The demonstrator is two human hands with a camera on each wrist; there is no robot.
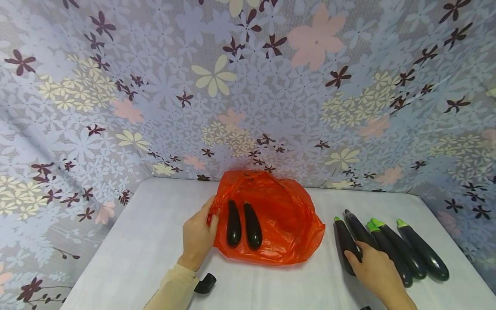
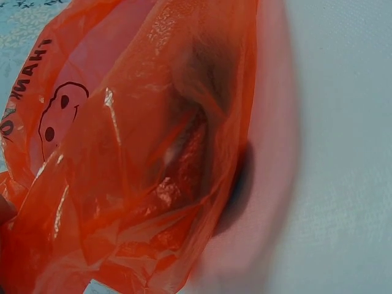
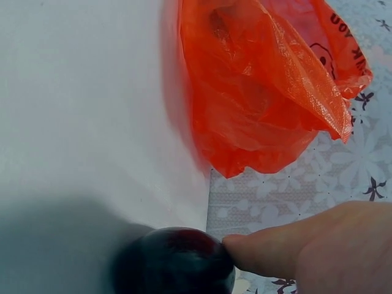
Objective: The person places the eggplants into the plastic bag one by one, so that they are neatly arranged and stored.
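A red plastic bag (image 1: pixel 286 215) lies opened out on the white table, two dark eggplants (image 1: pixel 234 224) side by side within its left part. My left hand (image 1: pixel 198 234) grips the bag's left edge. In the left wrist view the crinkled bag (image 2: pixel 122 184) fills much of the frame, with dark shapes showing through. On the right, my right hand (image 1: pixel 373 269) holds the leftmost eggplant (image 1: pixel 342 237) of a group, its thumb across it. The right wrist view shows the thumb against the blunt end of that eggplant (image 3: pixel 177 263). The other fingers are partly hidden.
Several more eggplants (image 1: pixel 422 249) with green or dark stem ends lie close together beside and under my right hand. A flower-patterned covering (image 1: pixel 255 107) rises behind the white table (image 1: pixel 131 241). By the left sleeve is a small black object (image 1: pixel 205 283).
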